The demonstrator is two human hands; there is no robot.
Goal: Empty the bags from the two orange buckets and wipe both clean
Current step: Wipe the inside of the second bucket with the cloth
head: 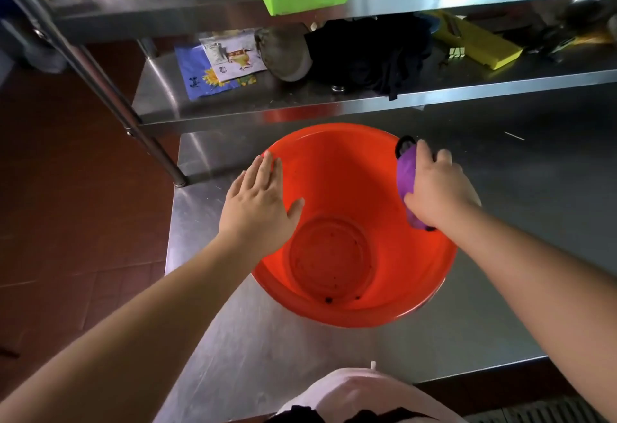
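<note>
— Any lettering you can read here?

— Nothing legible. The blue packet (pixel 200 78) on the lower shelf (pixel 300 107) has a sunflower picture and a few dark characters near its corner, too blurred to make out.

— And the white packet (pixel 233 55) lying on top of it?

— It carries a block of small print and an orange and yellow graphic, but no word or number resolves.
</note>
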